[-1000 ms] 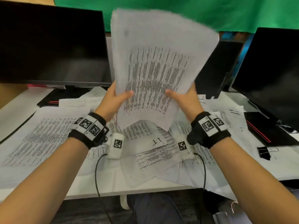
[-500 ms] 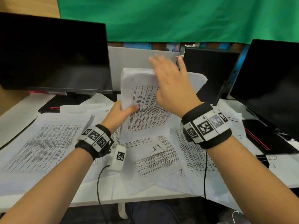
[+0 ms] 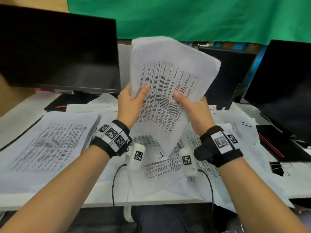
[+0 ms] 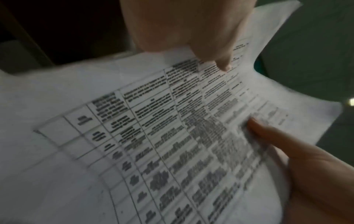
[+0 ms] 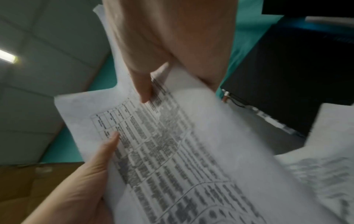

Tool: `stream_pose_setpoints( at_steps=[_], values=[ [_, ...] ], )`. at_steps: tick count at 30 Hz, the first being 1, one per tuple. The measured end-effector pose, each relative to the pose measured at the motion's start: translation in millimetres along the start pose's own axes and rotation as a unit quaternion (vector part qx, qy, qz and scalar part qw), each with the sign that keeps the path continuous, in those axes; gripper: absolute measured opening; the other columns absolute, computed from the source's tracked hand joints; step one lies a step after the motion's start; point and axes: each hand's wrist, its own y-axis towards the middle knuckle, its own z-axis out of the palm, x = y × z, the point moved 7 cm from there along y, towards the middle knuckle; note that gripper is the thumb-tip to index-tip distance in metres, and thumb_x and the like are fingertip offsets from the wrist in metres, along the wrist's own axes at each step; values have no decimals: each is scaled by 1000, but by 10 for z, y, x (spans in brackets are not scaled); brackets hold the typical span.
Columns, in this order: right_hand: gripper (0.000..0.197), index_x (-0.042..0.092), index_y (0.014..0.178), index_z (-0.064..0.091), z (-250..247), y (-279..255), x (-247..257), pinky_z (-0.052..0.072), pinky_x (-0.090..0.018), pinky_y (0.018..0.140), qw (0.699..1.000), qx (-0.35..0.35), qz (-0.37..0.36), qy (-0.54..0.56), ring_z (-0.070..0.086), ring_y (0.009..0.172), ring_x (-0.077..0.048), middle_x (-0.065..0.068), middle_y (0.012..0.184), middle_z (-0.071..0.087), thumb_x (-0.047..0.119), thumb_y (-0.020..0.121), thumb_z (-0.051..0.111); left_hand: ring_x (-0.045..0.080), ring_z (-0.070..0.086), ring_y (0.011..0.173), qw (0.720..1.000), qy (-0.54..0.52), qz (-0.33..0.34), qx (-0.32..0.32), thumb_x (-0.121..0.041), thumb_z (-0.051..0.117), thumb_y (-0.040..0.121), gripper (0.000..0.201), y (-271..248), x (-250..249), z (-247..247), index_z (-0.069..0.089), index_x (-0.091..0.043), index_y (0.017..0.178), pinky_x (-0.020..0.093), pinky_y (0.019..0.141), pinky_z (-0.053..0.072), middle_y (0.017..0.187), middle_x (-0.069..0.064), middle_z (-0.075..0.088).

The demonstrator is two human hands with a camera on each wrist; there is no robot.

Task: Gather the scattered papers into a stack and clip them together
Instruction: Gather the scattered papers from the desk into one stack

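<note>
Head view evenly bright, edges bowed by the wide lens; both wrist views dim, grainy, print motion-blurred.

Dark monitor (image 3: 57, 49) stands at the back left of the white table (image 3: 15, 113), screen off. Second dark monitor (image 3: 284, 88) at back right. Black box (image 3: 230, 76) upright between them. Green backdrop (image 3: 185, 17) hangs behind. Black notebook (image 3: 276, 145), red-edged, lies at right.

Stack of papers (image 3: 170, 84) held upright mid-desk between two monitors; loose sheets (image 3: 50, 142) spread underneath on desk (image 3: 15, 115); binder clip (image 3: 276, 168) far right.
</note>
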Motion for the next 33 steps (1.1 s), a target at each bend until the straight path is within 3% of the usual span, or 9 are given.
stream_pose_setpoints(
  at_steps=[3, 6, 8, 10, 13, 15, 21, 28, 33],
  values=[
    [25, 31, 101, 61, 27, -65, 37, 55, -35, 92, 1000, 19, -22, -1, 69, 98, -9, 7, 103, 72, 28, 82, 77, -11, 62, 92, 999, -22, -25, 33, -23, 65, 88, 23, -44, -40, -60, 55, -36, 105, 16, 90, 49, 102, -20, 63],
    [30, 32, 102, 58, 146, -243, -473, 56, -20, 83, 990, 110, 82, -35, 69, 94, 1, 18, 93, 73, 22, 82, 77, 0, 53, 111, 972, 51, -197, 120, -37, 61, 89, 43, -256, 431, -190, 50, -26, 128, 28, 104, 33, 118, -19, 56],
    [58, 22, 120, 60, 223, -328, -871, 54, -36, 95, 971, 160, 168, -62, 67, 112, -16, 8, 111, 73, 32, 69, 86, 15, 44, 130, 926, 111, -294, 211, -61, 67, 72, 86, -467, 797, -269, 38, -20, 142, 37, 110, 28, 143, -3, 47],
    [68, 17, 125, 60, 261, -289, -952, 52, -45, 99, 978, 118, 168, -34, 68, 108, -20, 0, 116, 72, 34, 66, 88, 18, 44, 130, 919, 112, -322, 199, -69, 73, 58, 109, -529, 937, -357, 33, -16, 144, 40, 110, 32, 145, 1, 44],
    [36, 18, 115, 67, 383, -191, -772, 57, -34, 87, 990, 69, 123, 11, 73, 97, -12, 2, 106, 76, 20, 81, 78, 18, 63, 107, 949, 62, -308, 41, -41, 66, 85, 39, -420, 913, -552, 56, -15, 112, 27, 79, 55, 108, -5, 64],
    [39, 12, 122, 65, 585, -190, -715, 56, -38, 91, 985, 106, 131, 20, 71, 104, -18, -3, 114, 74, 16, 85, 74, 20, 72, 85, 951, 20, -308, -10, -33, 63, 89, 23, -370, 819, -707, 63, -14, 102, 21, 55, 54, 89, 0, 73],
    [24, 7, 113, 67, 1282, -262, -878, 54, -49, 95, 981, 102, 162, 29, 69, 104, -30, -16, 116, 70, 8, 89, 69, 22, 64, 106, 966, 31, -234, -106, -19, 58, 92, 35, -57, 296, -1812, 48, -16, 125, 33, 90, 50, 118, 6, 63],
    [27, 2, 108, 68, 2778, -623, -1057, 55, -47, 92, 955, 205, 214, 31, 68, 95, -29, -19, 110, 71, 14, 85, 75, 14, 68, 102, 971, -55, -182, -146, -19, 48, 96, 15, -18, -338, -2524, 58, -21, 106, 24, 87, 52, 112, 2, 68],
    [79, 9, 124, 63, 3373, -664, -1744, 54, -45, 96, 919, 294, 246, -98, 66, 109, -31, -13, 121, 68, 52, 59, 76, 17, 63, 101, 950, -12, -287, -120, -22, 48, 97, 13, -261, 190, -2520, 55, -18, 107, 28, 90, 47, 109, 4, 65]
  ],
)
